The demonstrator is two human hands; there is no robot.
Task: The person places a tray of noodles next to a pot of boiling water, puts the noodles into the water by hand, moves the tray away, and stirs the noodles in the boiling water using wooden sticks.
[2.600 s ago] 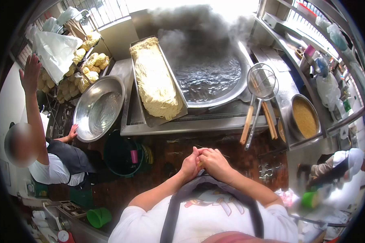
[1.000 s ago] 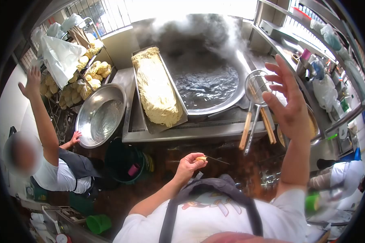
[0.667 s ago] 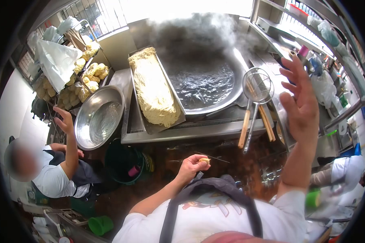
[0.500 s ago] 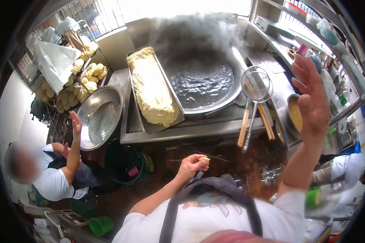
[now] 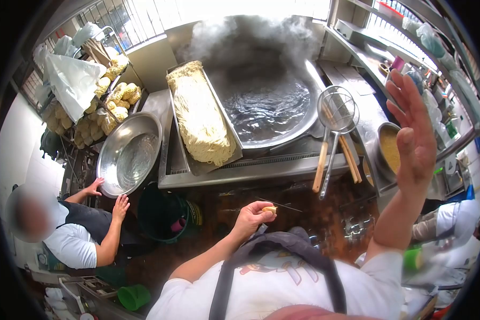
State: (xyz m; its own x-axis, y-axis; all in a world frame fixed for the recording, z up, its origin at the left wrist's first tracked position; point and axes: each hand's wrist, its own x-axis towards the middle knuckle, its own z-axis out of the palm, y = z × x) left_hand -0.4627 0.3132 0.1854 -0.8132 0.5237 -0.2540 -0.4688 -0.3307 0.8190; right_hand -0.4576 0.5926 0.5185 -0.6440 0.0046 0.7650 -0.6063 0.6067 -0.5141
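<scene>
My left hand (image 5: 252,217) is closed on a small pale piece of food (image 5: 269,209), perhaps bread, in front of my apron. A thin dark line, maybe a rod, shows just beyond it. My right hand (image 5: 414,138) is raised on the right with its fingers outstretched and nothing in it. It is nearest to a pot of yellowish contents (image 5: 390,152). Ahead, steam rises from a big wok of bubbling water (image 5: 266,114). Left of the wok, a long metal tray (image 5: 196,172) holds a heap of pale noodles (image 5: 201,114).
Two strainers (image 5: 337,109) lie on the stove edge, handles toward me. At left, a co-worker's hands (image 5: 120,208) are at a large steel basin (image 5: 107,160). A dark bucket (image 5: 162,234) stands on the floor; bagged noodles (image 5: 123,95) fill a rack. Another person bends at far right.
The co-worker's hands have come down from mid-air to the steel basin's near rim. Steam above the wok has shifted. My right hand has moved slightly; my left hand stays in place.
</scene>
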